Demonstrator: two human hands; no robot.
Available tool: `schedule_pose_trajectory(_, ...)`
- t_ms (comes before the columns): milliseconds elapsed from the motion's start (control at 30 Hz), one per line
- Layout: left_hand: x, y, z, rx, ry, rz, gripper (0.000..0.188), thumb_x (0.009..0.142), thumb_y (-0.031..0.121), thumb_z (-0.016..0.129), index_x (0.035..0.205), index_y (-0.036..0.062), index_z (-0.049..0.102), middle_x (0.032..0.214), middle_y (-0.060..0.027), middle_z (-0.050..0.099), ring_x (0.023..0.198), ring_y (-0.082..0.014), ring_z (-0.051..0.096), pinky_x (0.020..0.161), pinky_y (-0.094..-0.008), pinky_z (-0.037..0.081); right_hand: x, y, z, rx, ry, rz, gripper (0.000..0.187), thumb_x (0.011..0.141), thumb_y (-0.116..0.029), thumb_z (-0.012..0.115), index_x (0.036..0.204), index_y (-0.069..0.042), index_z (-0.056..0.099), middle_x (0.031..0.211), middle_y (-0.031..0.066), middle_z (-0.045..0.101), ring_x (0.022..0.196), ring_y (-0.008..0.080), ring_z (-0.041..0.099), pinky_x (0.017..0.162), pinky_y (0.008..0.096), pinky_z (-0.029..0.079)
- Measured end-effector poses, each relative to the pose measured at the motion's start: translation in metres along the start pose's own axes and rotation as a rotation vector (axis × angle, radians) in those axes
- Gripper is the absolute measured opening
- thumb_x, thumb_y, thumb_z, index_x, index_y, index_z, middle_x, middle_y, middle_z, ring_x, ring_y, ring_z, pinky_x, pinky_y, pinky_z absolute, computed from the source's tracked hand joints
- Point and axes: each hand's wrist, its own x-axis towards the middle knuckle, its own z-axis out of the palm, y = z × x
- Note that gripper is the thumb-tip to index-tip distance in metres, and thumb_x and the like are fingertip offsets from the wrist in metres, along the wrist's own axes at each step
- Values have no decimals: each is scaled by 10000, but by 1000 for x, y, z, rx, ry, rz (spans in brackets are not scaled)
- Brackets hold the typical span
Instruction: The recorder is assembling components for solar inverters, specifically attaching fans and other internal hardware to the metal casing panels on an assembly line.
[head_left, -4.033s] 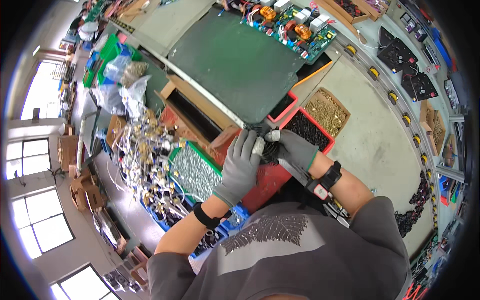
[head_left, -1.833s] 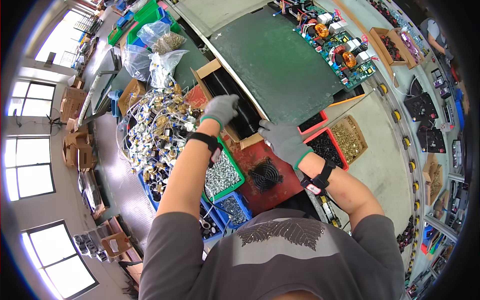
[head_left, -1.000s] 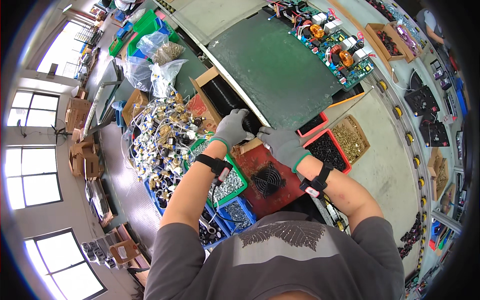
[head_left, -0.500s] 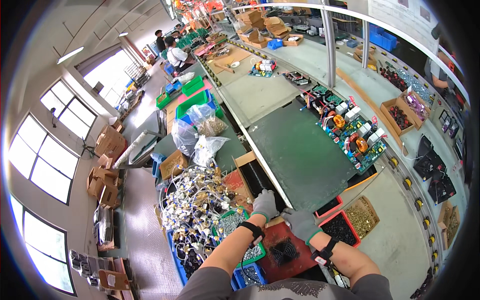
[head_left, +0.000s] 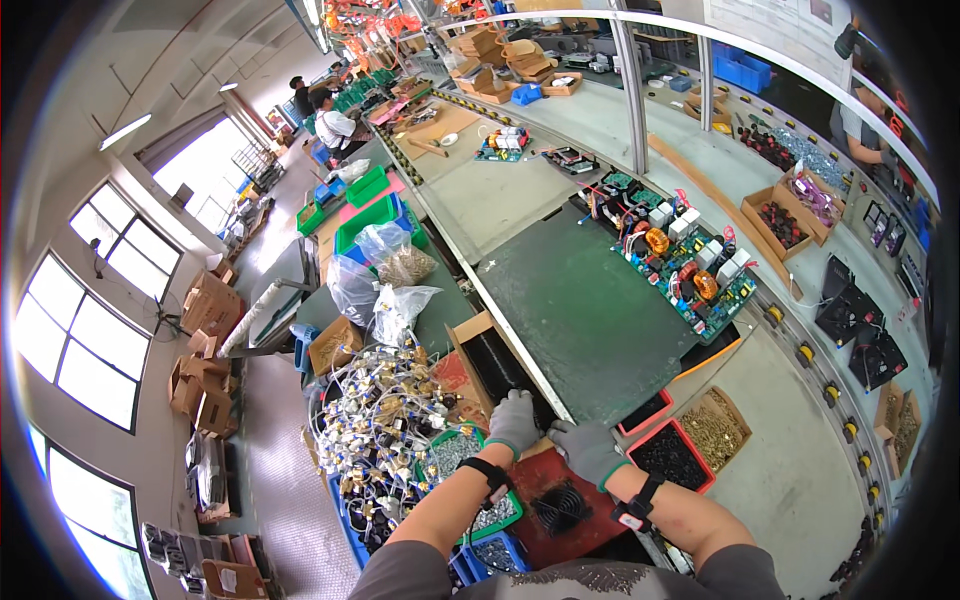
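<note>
My left hand [head_left: 514,422], in a grey glove with a green cuff, reaches into the near end of a narrow cardboard box [head_left: 470,330] holding black parts [head_left: 493,362]. Its fingers are bent, and what they hold is hidden. Beside it, my right hand [head_left: 588,450], gloved alike, sits at the near corner of the green mat [head_left: 590,330] and its metal edge strip [head_left: 520,360]. The right fingers are curled in; I cannot make out anything in them. Below both hands lies a dark red panel with a round black fan grille [head_left: 562,508].
To the left are a heap of white-cabled connectors [head_left: 375,430] and green bins of small metal parts [head_left: 455,455]. Red bins of black parts [head_left: 672,455] and a carton of brass pieces [head_left: 712,430] sit at right. Circuit boards [head_left: 685,265] line the mat's far side.
The whole scene has shifted slightly left in view as my head turned. Both hands stay by the near end of the cardboard box, with only small shifts.
</note>
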Motion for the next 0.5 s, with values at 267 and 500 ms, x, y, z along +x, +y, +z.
schedule_pose_trajectory(267,12,1,6,-40,-110,-38,591,775,328,775,1233,55,522,1231,-209,600,1143,-394,614,919,-478,524,1,0,2,22,50,1,329,873,-170,585,1193,-178,664,1285,4,617,924,321,684,753,468,546)
schedule_pose_trajectory(500,29,-16,13,-30,-98,170,542,713,342,743,1157,64,605,929,-218,703,944,-387,685,846,-445,540,2,-1,-2,-10,-33,22,365,905,-199,557,1258,-162,638,1324,15,599,1009,298,669,818,452,547)
